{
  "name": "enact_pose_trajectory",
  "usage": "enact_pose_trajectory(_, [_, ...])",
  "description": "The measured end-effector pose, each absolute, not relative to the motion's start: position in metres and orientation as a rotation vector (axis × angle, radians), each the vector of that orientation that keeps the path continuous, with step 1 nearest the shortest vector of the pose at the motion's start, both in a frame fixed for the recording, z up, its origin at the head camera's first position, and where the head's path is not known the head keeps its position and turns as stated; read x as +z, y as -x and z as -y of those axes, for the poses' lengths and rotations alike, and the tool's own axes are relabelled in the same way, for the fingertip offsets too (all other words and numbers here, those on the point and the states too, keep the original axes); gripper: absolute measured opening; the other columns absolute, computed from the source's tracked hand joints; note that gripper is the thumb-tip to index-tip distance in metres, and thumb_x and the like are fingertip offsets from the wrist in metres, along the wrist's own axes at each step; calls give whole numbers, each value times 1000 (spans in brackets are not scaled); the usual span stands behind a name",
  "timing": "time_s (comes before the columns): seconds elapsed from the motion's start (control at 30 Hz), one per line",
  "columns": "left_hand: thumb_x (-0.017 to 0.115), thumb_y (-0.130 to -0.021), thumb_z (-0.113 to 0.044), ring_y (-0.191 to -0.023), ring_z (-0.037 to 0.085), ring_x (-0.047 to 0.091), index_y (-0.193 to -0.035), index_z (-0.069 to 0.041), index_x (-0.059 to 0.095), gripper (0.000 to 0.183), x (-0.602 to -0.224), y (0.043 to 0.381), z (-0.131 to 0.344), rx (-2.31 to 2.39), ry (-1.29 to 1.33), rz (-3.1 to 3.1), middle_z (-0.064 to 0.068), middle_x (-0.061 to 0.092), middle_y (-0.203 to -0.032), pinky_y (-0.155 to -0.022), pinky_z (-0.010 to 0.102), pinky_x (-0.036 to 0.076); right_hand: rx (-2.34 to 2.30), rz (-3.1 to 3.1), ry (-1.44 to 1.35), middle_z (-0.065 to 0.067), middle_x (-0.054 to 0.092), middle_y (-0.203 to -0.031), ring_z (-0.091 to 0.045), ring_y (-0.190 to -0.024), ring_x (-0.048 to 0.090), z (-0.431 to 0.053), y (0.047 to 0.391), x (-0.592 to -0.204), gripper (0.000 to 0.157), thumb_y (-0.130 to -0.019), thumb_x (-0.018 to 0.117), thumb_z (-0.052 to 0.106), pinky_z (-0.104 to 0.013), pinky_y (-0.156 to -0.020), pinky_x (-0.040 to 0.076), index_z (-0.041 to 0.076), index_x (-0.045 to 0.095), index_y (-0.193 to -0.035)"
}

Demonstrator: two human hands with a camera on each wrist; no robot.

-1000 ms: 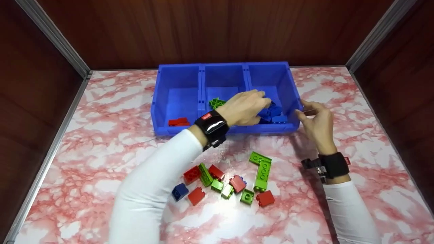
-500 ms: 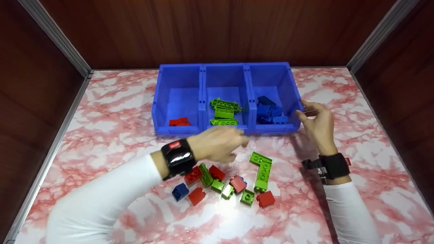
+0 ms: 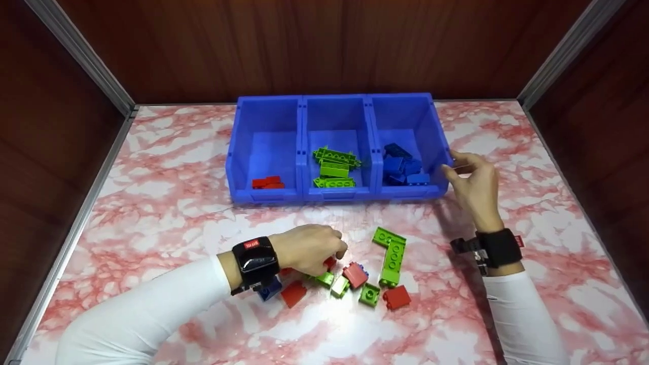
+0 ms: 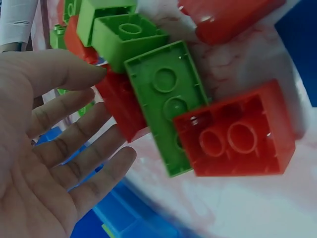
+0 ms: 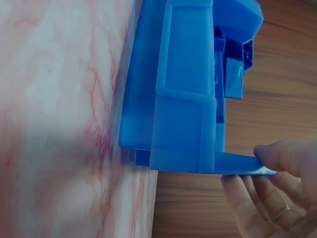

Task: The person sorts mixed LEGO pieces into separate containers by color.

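Note:
My left hand (image 3: 307, 248) reaches low over the loose bricks in the head view. In the left wrist view its fingers are spread and fairly straight, with the thumb and fingertips right at a red brick (image 4: 121, 99). Against that brick lies a long green brick (image 4: 166, 94), and another red brick (image 4: 242, 134) overlaps its end. At the right end of the blue three-compartment bin (image 3: 337, 194), my right hand (image 3: 476, 187) pinches the side wall (image 5: 240, 164) between thumb and fingers. Red, green and blue bricks sit in the left, middle and right compartments respectively.
Before the bin lie more loose bricks: a dark blue brick (image 3: 270, 289), a red brick (image 3: 397, 297), a small green brick (image 3: 370, 294) and joined green bricks (image 3: 393, 258). Dark wood panels (image 3: 334, 50) border the marbled table (image 3: 152, 228) at the back and sides.
My left hand has come from over the bin's right compartment, back and left, down to the loose bricks. The right hand stays at the bin's side wall.

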State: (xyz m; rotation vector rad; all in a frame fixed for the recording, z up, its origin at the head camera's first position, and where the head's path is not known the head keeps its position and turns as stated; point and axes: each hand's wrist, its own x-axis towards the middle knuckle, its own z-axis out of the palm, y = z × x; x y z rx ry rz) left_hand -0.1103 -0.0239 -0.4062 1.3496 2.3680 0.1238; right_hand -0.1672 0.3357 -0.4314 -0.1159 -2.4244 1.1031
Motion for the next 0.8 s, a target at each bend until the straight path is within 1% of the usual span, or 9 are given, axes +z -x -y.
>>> enact_pose_trajectory(0.17, [81, -81, -8, -84, 14, 61, -101, -12, 76, 21, -411, 113, 23, 144, -1340, -2362, 1, 69, -97, -79, 30, 58, 1095, 2421, 112, -23, 79, -105, 18, -73, 55, -336, 168, -432, 33, -92, 77, 5, -4, -64, 44, -1, 75, -124])
enact_pose_trajectory(0.33, [80, -80, -2, -77, 13, 53, -91, -12, 73, 17, -417, 116, 22, 132, -1329, -2365, -1, 63, -87, -69, 26, 47, 1103, 2415, 101, -24, 79, -105, 17, -73, 56, -336, 168, -431, 33, -92, 77, 4, -4, -65, 45, -1, 75, -124])
enact_pose_trajectory(0.4, [80, -80, 0, -76, 13, 52, -91, -11, 73, 17, -419, 116, 22, 137, -1335, -2360, -2, 62, -85, -69, 25, 45, 1111, 2417, 97, -24, 79, -105, 17, -73, 56, -335, 168, -431, 33, -92, 76, 3, -4, -65, 45, -1, 75, -125])
enact_pose_trajectory(0.5, [80, -80, 0, -77, 12, 53, -93, -11, 72, 18, -420, 118, 22, 159, -1343, -2354, -1, 63, -86, -69, 25, 46, 1118, 2416, 97, -24, 78, -104, 16, -73, 57, -335, 168, -430, 33, -92, 76, 3, -4, -66, 46, -1, 74, -125])
enact_pose_trajectory(0.63, [81, -84, -4, -82, 13, 60, -99, -12, 74, 19, -412, 121, 24, 229, -1278, -2358, 1, 70, -93, -76, 26, 56, 1120, 2415, 106, -24, 79, -105, 16, -74, 56, -335, 167, -431, 33, -92, 77, 3, -4, -67, 46, -1, 75, -124])
enact_pose_trajectory(0.7, [82, -88, -10, -88, 16, 66, -106, -11, 74, 19, -404, 124, 27, 278, -1207, -2371, 3, 74, -99, -82, 28, 60, 1121, 2411, 112, -24, 79, -104, 17, -73, 56, -335, 167, -431, 33, -92, 77, 3, -4, -66, 46, -1, 75, -124])
enact_pose_trajectory(0.8, [80, -92, -17, -99, 21, 71, -115, -8, 73, 26, -391, 130, 37, 358, -1106, -2397, 6, 76, -109, -93, 32, 62, 1124, 2406, 113, -25, 79, -104, 18, -72, 56, -335, 167, -431, 32, -91, 77, 3, -4, -65, 45, 0, 76, -123])
